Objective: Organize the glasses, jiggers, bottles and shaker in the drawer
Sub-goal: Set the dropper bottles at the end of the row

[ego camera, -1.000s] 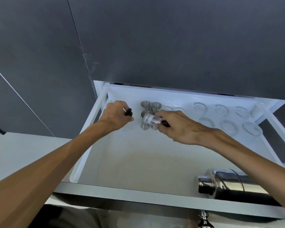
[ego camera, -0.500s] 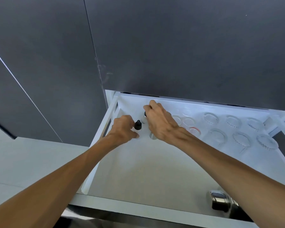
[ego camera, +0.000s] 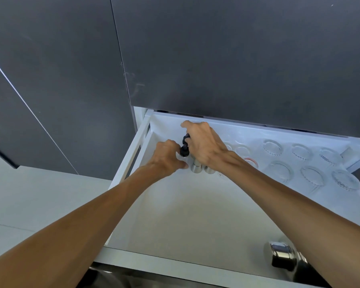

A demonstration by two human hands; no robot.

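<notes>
Gripping two black-capped dropper bottles (ego camera: 184, 151): left hand (ego camera: 166, 161), right hand (ego camera: 204, 146), one each. Two steel jiggers (ego camera: 196, 168); six ribbed clear glasses (ego camera: 282, 173); one chrome shaker (ego camera: 284, 257); white drawer (ego camera: 175, 215).

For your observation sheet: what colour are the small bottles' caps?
Black caps, clearest in the head view.

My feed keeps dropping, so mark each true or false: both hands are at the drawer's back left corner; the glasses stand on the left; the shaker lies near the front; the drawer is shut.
1. Both hands, left hand and right hand, are at the drawer's back left corner: true.
2. The glasses stand on the left: false, they fill the back right.
3. The shaker lies near the front: true.
4. The drawer is shut: false, it is pulled open.
</notes>
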